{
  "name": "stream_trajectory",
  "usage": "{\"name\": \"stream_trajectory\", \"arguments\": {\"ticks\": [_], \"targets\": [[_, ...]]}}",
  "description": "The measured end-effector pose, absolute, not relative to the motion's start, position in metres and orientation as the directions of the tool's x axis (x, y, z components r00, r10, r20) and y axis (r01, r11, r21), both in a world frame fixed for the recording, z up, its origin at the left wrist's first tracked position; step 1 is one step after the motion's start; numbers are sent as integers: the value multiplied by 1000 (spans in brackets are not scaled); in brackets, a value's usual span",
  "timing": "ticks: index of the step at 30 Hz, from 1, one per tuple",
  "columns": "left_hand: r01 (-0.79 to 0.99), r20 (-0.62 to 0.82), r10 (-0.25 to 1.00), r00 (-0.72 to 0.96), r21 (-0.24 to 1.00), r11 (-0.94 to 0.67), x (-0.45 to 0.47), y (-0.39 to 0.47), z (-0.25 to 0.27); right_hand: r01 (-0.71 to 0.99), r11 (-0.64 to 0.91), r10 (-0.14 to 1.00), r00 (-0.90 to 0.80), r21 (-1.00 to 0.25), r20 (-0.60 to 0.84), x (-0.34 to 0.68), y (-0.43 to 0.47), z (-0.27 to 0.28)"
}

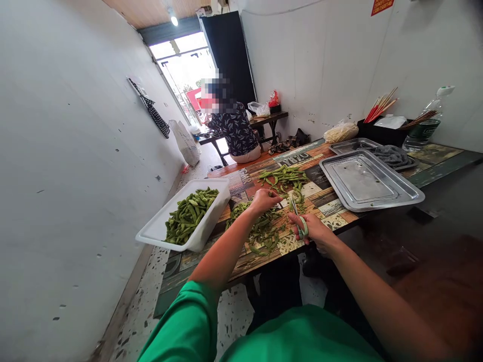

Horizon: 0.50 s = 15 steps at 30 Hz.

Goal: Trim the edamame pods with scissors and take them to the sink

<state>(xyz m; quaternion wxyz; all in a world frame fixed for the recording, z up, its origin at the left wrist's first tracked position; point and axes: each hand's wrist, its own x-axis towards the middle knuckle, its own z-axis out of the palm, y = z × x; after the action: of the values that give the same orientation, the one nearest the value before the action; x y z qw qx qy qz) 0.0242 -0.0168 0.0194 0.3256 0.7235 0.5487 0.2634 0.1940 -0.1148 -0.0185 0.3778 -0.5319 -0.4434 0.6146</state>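
Note:
My right hand (311, 229) is wrapped round the handles of scissors (303, 227) with pale green grips; their blades point up and away. Opposite the blades, my left hand (263, 201) is closed in a pinch, with a small bit of an edamame pod showing at the fingertips. Below and around my left hand spreads a pile of cut pods and trimmings (264, 231). Farther back on the table lies a heap of green edamame pods (285, 176). To the left, a white plastic tub (206, 221) holds many more pods (192, 211).
A metal tray (377, 181) rests at the right, overlapping another tray with a grey cloth (392, 156). Behind stand a black box of skewers (381, 128) and a water bottle (424, 125). A person (234, 128) sits at another table beyond. A white wall (75, 151) runs along the left.

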Motion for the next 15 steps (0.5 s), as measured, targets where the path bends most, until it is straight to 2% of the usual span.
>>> {"name": "stream_trajectory", "arguments": {"ticks": [4, 8, 15], "targets": [[608, 15, 956, 293, 769, -198, 25, -21, 22, 34, -344, 916, -209, -938, -343, 191, -116, -17], [595, -2, 935, 354, 772, -224, 26, -26, 22, -8, -357, 925, -141, -934, -353, 186, -113, -16], [529, -34, 928, 371, 829, -181, 21, -30, 21, -18, -381, 913, -169, -925, -372, 184, -108, -15]]}}
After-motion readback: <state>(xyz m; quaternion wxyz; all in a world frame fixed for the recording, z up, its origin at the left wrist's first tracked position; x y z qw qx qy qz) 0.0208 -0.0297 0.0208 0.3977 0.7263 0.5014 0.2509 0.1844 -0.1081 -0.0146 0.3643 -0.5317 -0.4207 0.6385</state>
